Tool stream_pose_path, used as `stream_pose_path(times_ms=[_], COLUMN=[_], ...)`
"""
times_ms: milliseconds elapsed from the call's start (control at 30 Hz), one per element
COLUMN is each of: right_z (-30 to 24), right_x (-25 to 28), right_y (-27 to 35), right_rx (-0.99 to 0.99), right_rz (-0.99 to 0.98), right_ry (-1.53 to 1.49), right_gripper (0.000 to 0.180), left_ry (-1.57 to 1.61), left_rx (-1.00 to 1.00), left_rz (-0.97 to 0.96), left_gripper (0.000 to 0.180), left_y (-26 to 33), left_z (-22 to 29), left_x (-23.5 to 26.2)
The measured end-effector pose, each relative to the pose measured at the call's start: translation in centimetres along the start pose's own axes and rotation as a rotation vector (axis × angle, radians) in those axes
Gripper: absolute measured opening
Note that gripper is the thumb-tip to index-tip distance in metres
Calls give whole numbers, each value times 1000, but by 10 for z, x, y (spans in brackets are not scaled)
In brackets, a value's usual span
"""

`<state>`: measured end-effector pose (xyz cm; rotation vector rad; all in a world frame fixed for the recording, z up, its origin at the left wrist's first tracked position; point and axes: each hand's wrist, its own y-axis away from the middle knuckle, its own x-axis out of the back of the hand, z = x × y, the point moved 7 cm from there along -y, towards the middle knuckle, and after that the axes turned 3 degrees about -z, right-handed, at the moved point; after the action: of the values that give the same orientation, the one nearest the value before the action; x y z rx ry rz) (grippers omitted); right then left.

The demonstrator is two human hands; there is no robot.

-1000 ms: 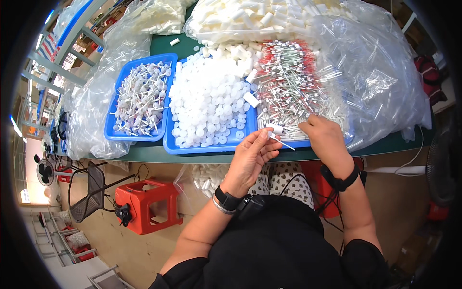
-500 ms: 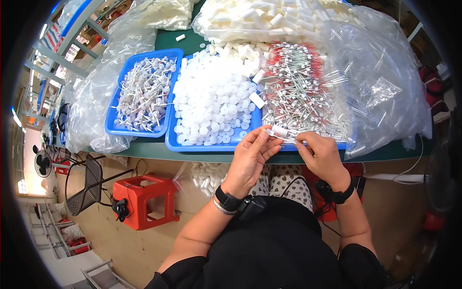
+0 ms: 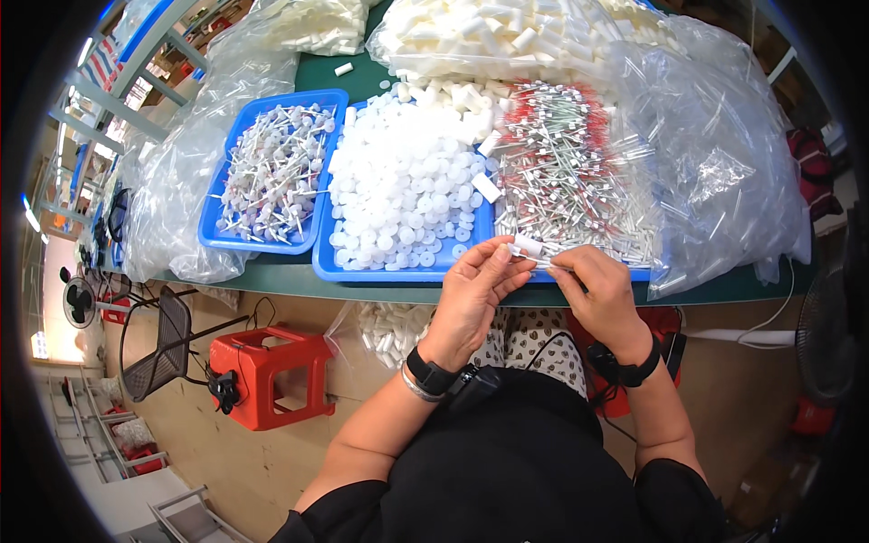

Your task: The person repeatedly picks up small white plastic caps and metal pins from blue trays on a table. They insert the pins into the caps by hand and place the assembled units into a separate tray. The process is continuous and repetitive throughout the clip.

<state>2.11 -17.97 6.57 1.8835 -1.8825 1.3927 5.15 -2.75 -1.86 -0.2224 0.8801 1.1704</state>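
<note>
My left hand point(image 3: 475, 294) is closed, thumb and fingers pinching a small white piece at the front edge of the right-hand tray. My right hand point(image 3: 599, 294) is closed too, its thumb and forefinger on the end of a thin white stick-like piece point(image 3: 540, 262) that reaches toward the left fingertips. Just beyond the fingers is a white foam-like cylinder point(image 3: 528, 244); whether it is held or lies on the pile, I cannot tell. Behind my hands spreads a heap of thin white, green and red pin-like pieces point(image 3: 566, 172). White translucent discs point(image 3: 398, 204) fill the blue tray point(image 3: 362, 274) beside it.
A second blue tray point(image 3: 210, 237) at the left holds sticks fitted with discs. A big clear bag of off-white cylinders point(image 3: 489, 41) stands at the back. Plastic bags point(image 3: 715, 190) lie at the right. A red stool point(image 3: 272, 380) and a mesh chair point(image 3: 163, 348) are on the floor.
My right fingertips have shifted slightly left, closer to my left hand. The rest of the scene looks nearly the same, with a slight shift of the view.
</note>
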Motion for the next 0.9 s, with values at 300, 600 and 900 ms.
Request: stream_pose_path(times_ms=[300, 600, 900], right_z=[25, 11, 6], right_x=[-42, -13, -27], right_y=[10, -29, -53], right_rx=[-669, -310, 24], right_rz=[-255, -85, -95], right_ry=[-900, -308, 228], right_gripper=[17, 23, 16], left_ry=[-204, -17, -811], left_rx=[-18, -653, -414], left_rz=[-104, 152, 170], left_gripper=[38, 36, 29], left_y=[9, 1, -17], left_z=[1, 173, 140], left_x=[-10, 59, 56])
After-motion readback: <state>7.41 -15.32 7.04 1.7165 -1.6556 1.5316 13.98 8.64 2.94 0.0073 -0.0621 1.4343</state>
